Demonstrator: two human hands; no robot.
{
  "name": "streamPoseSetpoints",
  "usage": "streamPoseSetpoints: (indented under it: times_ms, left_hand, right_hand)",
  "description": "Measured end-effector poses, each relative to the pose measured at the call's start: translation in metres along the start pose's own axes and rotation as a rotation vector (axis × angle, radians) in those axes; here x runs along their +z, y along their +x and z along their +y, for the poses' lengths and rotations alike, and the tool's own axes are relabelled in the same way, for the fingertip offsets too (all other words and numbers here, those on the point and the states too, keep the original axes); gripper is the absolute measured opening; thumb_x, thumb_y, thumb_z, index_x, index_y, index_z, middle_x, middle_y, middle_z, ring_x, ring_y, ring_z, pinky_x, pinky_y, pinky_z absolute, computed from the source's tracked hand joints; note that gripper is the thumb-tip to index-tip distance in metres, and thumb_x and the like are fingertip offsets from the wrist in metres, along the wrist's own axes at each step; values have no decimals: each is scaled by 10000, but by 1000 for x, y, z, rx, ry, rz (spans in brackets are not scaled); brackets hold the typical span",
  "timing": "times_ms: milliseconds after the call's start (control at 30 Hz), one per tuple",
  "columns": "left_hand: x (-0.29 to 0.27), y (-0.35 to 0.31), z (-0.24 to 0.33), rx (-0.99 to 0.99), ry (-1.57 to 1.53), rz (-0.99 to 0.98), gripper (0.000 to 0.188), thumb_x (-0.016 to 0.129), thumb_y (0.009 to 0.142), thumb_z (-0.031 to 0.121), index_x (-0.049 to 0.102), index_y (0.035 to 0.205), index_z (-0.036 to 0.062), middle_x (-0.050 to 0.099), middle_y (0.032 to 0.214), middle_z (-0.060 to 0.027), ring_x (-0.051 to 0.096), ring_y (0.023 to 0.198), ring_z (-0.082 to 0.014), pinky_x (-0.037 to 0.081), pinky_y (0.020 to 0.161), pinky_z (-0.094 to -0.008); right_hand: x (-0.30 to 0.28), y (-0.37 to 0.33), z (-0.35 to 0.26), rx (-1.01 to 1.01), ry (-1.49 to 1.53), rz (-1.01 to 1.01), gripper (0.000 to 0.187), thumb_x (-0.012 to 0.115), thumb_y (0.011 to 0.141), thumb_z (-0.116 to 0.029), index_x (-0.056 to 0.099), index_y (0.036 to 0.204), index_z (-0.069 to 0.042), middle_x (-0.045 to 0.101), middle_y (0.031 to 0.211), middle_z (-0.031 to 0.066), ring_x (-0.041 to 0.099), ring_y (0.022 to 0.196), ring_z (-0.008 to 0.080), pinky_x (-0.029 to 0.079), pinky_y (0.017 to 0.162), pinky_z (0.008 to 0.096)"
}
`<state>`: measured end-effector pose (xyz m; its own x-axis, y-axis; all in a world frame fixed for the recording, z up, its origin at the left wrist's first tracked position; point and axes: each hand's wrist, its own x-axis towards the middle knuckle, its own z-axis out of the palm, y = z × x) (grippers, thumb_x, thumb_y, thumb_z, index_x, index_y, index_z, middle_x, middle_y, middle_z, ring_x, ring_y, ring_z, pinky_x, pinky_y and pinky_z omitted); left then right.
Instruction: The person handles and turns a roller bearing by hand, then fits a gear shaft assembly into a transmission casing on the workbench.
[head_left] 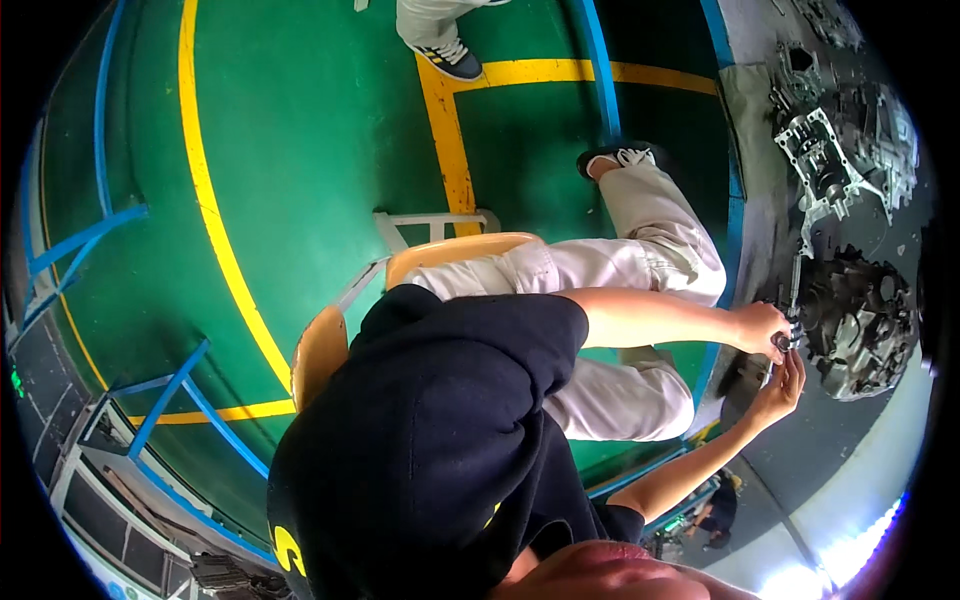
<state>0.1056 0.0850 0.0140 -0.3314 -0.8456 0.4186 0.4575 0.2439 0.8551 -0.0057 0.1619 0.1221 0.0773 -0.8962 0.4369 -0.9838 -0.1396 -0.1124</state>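
Seated on a wooden chair (460, 250), I reach both bare arms toward the grey workbench (752, 170) at the right. My left hand (762, 328) is closed on a small dark metal part (783, 341) at the bench edge. Just below it, my right hand (782, 388) has its fingers bent up against the same part; its exact grip is too small to make out. A thin metal rod (796, 282) runs upward from beside my fingers. Right of my hands sits a bulky, dark and silvery gearbox-like casting (862, 325).
A pale metal housing (820, 165) and further castings (880, 140) lie along the bench. Another person's shoe (452, 58) is on the green floor (320, 130) at the top. Blue rails (103, 120) stand at the left. A distant person (720, 510) shows at lower right.
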Motion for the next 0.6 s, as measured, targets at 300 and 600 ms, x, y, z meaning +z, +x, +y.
streamPoseSetpoints:
  times_ms: [300, 600]
  left_hand:
    - [-27, 0, 18, -101, -425, 67, 367, 796, 804, 305, 728, 1005, 5, 740, 841, -90, 704, 754, -150, 544, 710, -289]
    - [-47, 5, 16, -314, -1152, 100, 215, 731, 877, 130, 685, 1002, -39, 723, 871, -121, 714, 730, -187, 609, 674, -297]
  right_hand:
    - [-11, 39, -67, -203, -234, -106, 180, 693, 872, -80, 729, 1044, -41, 693, 1128, 80, 656, 1013, 238, 531, 834, 351]
    - [6, 70, -108, -292, -320, -188, 162, 716, 873, -132, 742, 1010, -51, 698, 1095, 83, 655, 952, 234, 540, 720, 346]
